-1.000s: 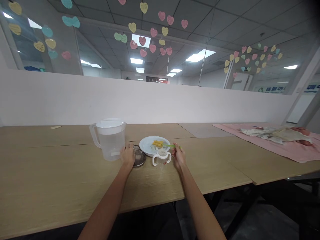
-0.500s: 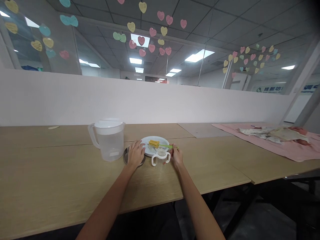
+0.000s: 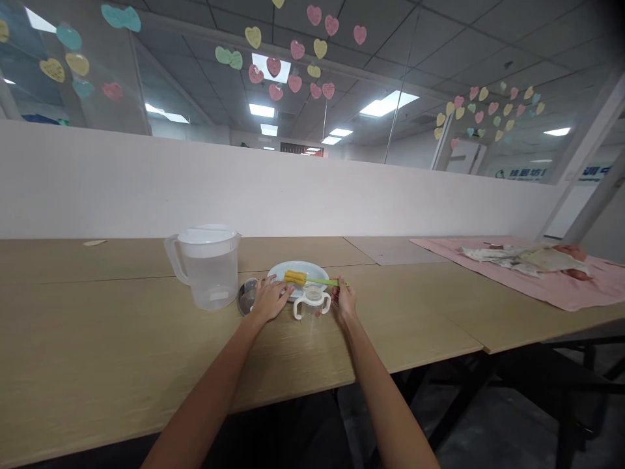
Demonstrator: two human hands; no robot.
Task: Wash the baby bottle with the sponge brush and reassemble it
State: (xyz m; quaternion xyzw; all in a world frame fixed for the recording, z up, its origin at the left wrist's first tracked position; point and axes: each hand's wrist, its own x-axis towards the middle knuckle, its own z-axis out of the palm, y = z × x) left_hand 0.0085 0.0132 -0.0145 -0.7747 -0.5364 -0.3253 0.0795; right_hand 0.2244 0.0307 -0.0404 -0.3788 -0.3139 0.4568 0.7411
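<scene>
My right hand (image 3: pixel 346 301) is closed round the green handle of a bottle brush (image 3: pixel 295 277), whose yellow head lies over the white plate (image 3: pixel 286 266). In front of that plate stands a clear baby cup (image 3: pixel 311 315) with two white handles and no lid on. My left hand (image 3: pixel 270 301) has its fingers spread, between the plate and a round metal dish (image 3: pixel 243 305). A small clear piece (image 3: pixel 250 286) sits in the dish, partly hidden by that hand. Whether the left fingertips touch the plate's edge I cannot tell.
A large clear pitcher (image 3: pixel 212 277) with a white lid stands to the left, with water in it. At the far right a pink cloth (image 3: pixel 547 296) bears a doll-like figure (image 3: pixel 547 258) in pale clothes. A low white wall (image 3: pixel 293 195) runs behind the table.
My left hand has shifted a little to the right off the metal dish, uncovering the small clear piece. The right hand keeps hold of the brush. The whole view has tilted slightly.
</scene>
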